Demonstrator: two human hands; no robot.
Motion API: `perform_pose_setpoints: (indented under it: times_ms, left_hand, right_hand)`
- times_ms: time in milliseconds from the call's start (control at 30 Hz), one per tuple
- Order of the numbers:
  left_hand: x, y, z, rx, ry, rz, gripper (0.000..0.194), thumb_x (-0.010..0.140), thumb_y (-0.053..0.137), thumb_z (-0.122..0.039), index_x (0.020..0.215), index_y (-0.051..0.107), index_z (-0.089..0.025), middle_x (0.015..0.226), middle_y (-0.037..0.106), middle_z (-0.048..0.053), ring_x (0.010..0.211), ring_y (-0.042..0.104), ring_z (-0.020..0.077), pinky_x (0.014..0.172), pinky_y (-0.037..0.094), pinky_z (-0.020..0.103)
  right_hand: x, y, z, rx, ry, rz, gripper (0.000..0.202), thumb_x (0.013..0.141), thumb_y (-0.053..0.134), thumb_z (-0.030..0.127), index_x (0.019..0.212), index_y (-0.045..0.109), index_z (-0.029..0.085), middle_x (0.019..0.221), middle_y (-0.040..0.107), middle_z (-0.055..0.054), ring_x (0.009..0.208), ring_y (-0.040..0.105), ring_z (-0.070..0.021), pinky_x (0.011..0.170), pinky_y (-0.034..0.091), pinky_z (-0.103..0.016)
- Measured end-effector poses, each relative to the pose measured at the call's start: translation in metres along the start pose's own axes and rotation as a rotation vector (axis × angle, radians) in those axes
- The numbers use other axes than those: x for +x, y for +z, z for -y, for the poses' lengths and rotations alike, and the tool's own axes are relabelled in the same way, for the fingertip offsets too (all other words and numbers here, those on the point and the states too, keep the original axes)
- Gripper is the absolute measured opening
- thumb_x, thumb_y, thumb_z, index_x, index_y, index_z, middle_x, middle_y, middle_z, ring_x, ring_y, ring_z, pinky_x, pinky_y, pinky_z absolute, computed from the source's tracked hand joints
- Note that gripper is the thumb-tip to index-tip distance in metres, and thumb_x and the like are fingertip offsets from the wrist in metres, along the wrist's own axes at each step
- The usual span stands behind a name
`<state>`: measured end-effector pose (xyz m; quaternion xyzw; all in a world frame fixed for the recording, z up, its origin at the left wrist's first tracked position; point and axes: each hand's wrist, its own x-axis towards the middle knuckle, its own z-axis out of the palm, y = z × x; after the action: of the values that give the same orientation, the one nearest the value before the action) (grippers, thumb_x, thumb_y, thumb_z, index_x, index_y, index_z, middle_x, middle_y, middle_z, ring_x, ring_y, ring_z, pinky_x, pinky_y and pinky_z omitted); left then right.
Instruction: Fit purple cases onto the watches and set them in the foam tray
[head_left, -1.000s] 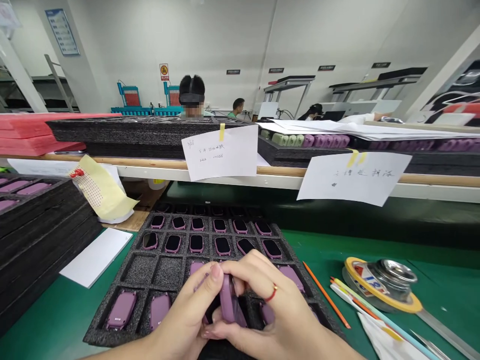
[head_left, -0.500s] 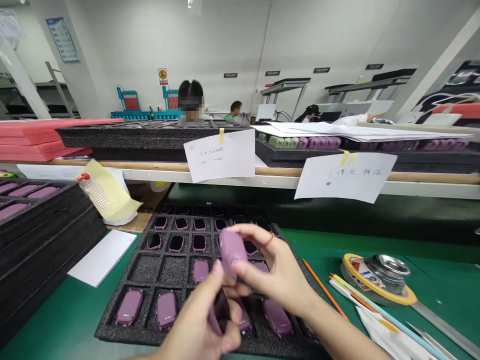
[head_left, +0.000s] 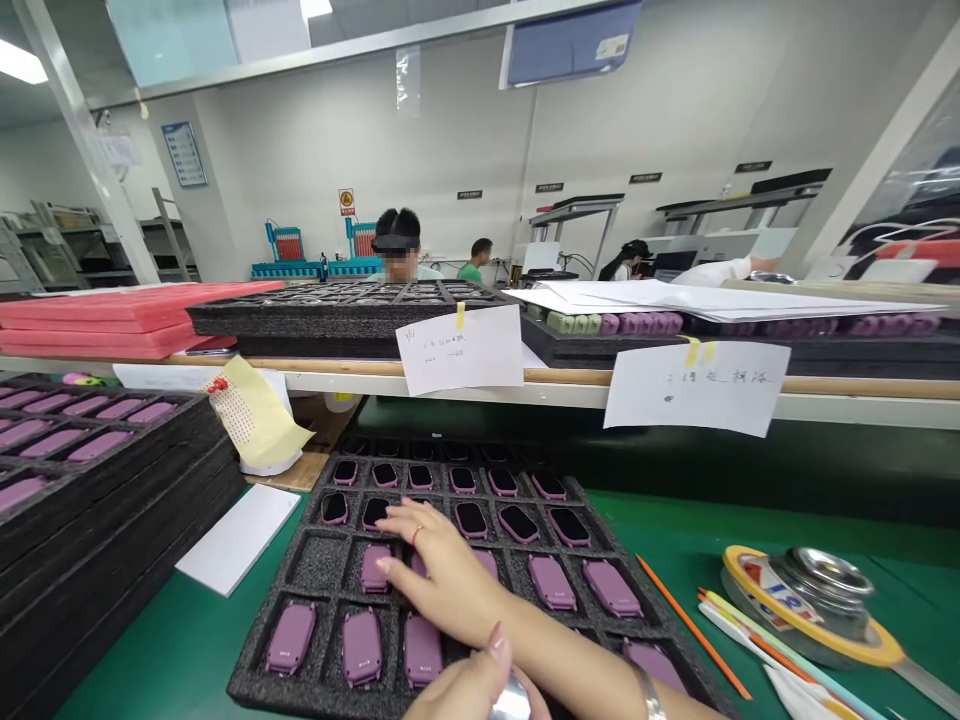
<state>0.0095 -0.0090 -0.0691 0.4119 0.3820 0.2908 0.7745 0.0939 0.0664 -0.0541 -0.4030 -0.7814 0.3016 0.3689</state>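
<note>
My right hand (head_left: 450, 575) reaches left across a black foam tray (head_left: 319, 562), fingers stretched out and thumb touching a purple watch body (head_left: 375, 570). That body lies face down in a third-row cell. At the bottom edge my left hand (head_left: 469, 690) is closed around a watch whose glossy face (head_left: 511, 700) reflects light; most of it is hidden. Purple watches with dark screens up, such as this one (head_left: 517, 522), fill the farther rows. Nearer rows hold purple backs facing up, one of them a watch back (head_left: 291, 638) at the front left.
Stacked foam trays (head_left: 172, 480) of purple parts stand at left, beside a white pad (head_left: 240, 538). On the right lie an orange stick (head_left: 694, 625), several thin sticks and a tape roll (head_left: 810, 605). A shelf (head_left: 555, 395) with taped notes crosses behind; people sit beyond.
My right hand has moved left and down, and a purple watch body now lies in a formerly bare third-row cell. My left hand has dropped toward the bottom edge. The view has tilted up.
</note>
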Motion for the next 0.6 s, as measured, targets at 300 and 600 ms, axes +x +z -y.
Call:
perform_pose_setpoints:
  times_ms: [300,600]
  left_hand:
    - [-0.003,-0.009,-0.054,-0.058,0.159,-0.122,0.050,0.077,0.067,-0.066,0.078,0.061,-0.016,0.061,0.056,-0.003,0.041,0.026,0.0028,0.045,0.010,0.022]
    - [0.001,-0.012,-0.050,-0.341,0.069,0.006,0.049,0.080,0.070,-0.060,0.086,0.066,-0.012,0.073,0.062,0.004,0.049,0.043,0.0043,0.043,0.016,0.017]
  right_hand:
    - [-0.056,-0.073,0.035,-0.028,-0.248,-0.003,0.036,0.071,0.088,0.037,0.090,0.060,0.025,0.124,0.066,-0.008,0.119,0.061,-0.0269,0.098,0.053,-0.038]
    - [-0.057,-0.065,0.019,-0.058,-0.248,-0.040,0.015,0.084,0.073,0.013,0.079,0.061,0.022,0.121,0.067,-0.006,0.096,0.067,-0.0177,0.084,0.055,-0.031]
